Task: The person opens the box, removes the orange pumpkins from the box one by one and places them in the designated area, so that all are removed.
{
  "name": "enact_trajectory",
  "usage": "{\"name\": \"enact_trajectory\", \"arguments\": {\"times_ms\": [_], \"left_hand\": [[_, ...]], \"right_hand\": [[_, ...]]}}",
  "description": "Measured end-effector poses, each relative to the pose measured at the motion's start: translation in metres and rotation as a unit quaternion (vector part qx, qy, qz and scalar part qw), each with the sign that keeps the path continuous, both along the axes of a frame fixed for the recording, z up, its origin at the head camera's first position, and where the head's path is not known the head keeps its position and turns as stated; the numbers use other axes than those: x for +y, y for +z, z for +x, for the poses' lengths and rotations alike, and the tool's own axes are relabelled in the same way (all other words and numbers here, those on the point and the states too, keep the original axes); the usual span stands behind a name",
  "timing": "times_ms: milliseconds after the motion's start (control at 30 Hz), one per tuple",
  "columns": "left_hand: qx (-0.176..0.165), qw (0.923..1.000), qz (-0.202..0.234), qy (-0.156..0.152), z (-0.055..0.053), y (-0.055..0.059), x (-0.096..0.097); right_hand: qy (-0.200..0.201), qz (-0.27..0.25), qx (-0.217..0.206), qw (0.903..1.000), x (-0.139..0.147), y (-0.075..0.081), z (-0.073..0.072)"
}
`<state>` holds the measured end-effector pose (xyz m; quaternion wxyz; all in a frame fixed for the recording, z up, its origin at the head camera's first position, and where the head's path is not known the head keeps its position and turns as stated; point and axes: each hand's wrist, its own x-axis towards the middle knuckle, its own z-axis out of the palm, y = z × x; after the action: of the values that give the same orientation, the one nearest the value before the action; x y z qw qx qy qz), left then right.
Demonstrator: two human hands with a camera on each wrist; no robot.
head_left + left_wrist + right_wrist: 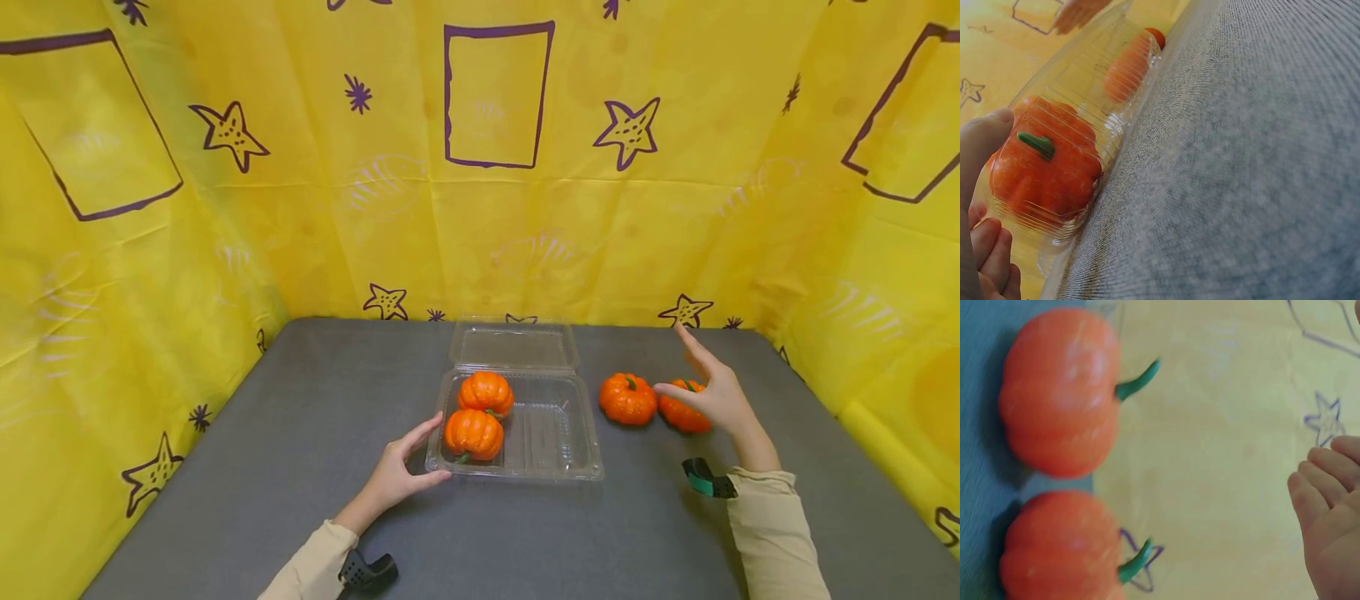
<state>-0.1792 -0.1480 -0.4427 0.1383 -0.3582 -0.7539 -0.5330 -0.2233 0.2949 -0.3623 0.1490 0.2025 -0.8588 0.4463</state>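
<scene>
A clear plastic clamshell box [551, 425] lies with its lid folded back on the grey table. Inside, on its left half, sit two small orange pumpkins, a rear one [486, 392] and a front one [474, 435]. My left hand [397, 468] is at the box's left front corner, thumb and fingers spread along its edge; in the left wrist view the front pumpkin [1047, 162] shows through the plastic wall. My right hand [716, 400] hovers with thumb and fingers apart, holding nothing, above the far right pumpkin [682, 408]. Beside that stands another pumpkin [628, 399], with a green stem.
The lid [513, 345] extends toward the back edge of the grey table [337, 375]. Yellow cloth walls [491, 233] with purple drawings enclose the back and both sides. A dark strap device sits on each wrist.
</scene>
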Motion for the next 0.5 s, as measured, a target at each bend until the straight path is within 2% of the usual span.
{"name": "enact_trajectory", "arguments": {"times_ms": [233, 367, 500], "left_hand": [[-0.002, 1.0, -0.002, 0.004, 0.001, 0.0, 0.0], [-0.009, 0.9999, -0.003, 0.005, 0.001, 0.0, 0.0], [-0.012, 0.9999, -0.002, 0.007, 0.001, 0.0, 0.0]], "right_hand": [[0.022, -0.01, 0.063, 0.9977, -0.02, 0.015, 0.009], [0.05, -0.007, 0.111, 0.9926, -0.039, 0.029, 0.019], [0.067, -0.004, 0.134, 0.9887, -0.05, 0.037, 0.024]]}}
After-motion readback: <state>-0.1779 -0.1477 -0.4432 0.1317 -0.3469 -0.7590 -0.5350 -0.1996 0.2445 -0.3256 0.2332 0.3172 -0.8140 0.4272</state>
